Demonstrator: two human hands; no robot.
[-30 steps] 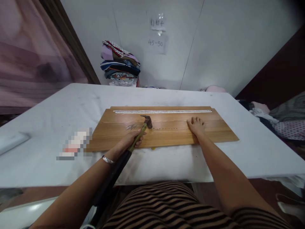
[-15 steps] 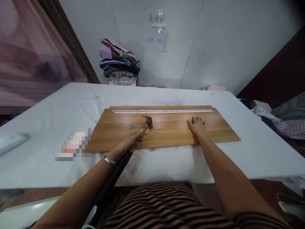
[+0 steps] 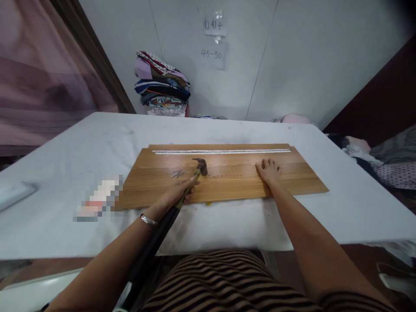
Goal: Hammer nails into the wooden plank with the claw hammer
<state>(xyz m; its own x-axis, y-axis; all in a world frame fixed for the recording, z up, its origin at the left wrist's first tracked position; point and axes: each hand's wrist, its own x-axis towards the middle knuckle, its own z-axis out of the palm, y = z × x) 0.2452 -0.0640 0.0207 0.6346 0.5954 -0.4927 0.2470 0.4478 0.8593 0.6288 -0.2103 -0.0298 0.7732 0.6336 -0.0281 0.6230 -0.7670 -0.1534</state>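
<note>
My left hand [image 3: 180, 191] is wrapped round the handle of a claw hammer [image 3: 200, 166], whose rusty head is over the middle of a wooden board [image 3: 237, 188]. From the hammer head a row of small dark nails [image 3: 224, 175] runs to the right along the board. Just beyond my left hand lies a small pile of loose nails [image 3: 177, 173]. My right hand [image 3: 268, 171] rests on the right part of the board, fingers spread and holding nothing. Two white measuring strips [image 3: 221, 151] stretch across the board's far side.
The board lies on a table with a white cover [image 3: 227, 232]. A blurred-out item [image 3: 102, 195] is left of the board, and a white roll [image 3: 17, 193] sits at the far left. Folded clothes [image 3: 162, 84] are stacked behind the table against the wall, below paper notes [image 3: 212, 55].
The hammer head shifts slightly up and right, then back left and down, staying close to the board. My right hand keeps its place. The whole view tilts a little.
</note>
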